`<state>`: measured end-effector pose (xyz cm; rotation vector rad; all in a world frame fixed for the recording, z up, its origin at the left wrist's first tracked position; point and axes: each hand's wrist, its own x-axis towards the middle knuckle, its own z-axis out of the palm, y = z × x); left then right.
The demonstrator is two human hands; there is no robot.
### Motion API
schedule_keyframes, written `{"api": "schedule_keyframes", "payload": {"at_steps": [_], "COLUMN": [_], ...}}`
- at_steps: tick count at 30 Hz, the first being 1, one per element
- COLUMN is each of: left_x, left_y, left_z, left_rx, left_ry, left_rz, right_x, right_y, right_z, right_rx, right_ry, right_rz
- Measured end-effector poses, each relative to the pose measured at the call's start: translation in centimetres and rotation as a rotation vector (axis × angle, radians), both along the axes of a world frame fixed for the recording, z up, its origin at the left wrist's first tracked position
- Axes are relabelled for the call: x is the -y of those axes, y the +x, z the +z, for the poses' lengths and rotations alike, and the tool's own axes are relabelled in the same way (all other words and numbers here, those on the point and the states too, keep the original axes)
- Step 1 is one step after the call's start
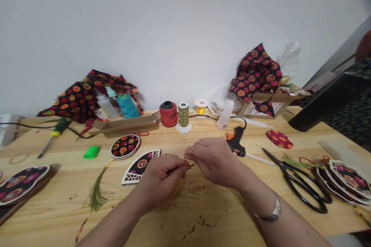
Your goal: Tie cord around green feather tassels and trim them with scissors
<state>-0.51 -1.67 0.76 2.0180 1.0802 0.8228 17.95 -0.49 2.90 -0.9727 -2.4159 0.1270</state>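
Note:
Both my hands meet low over the middle of the table. My left hand (162, 179) is closed in a pinch on a thin yellow cord (177, 190), which loops down below the fingers. Fingers bent and pressed together, my right hand (218, 162) meets the left fingertips at the cord; its exact grip is partly hidden. A fan-shaped ornament (142, 164) with patterned fabric and a pale cut-out frame lies partly behind my left hand. To its left is a round fabric ornament (125, 146) with a green tassel (98, 192).
Black scissors (301, 185) and stacked ornaments (348, 179) lie at right, near a glue gun (237, 142). Red thread (168, 114), olive thread (183, 115) and a yellow spool (201, 107) stand behind. A screwdriver (53, 137) and green cap (91, 152) lie left.

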Motion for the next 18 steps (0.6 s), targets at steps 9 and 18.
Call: {"api": "schedule_keyframes", "payload": {"at_steps": [9, 18], "left_x": [-0.1, -0.6], "left_y": [-0.5, -0.6], "left_z": [0.4, -0.1], "left_rx": [0.284, 0.330], "left_ry": [-0.141, -0.160], "left_rz": [0.084, 0.367], "right_x": [-1.2, -0.4], "right_y": [-0.1, -0.7], "right_z": [-0.8, -0.3], "right_rx": [-0.321, -0.299], "right_ry": [-0.531, -0.565], "right_rz": [0.029, 0.063]}}
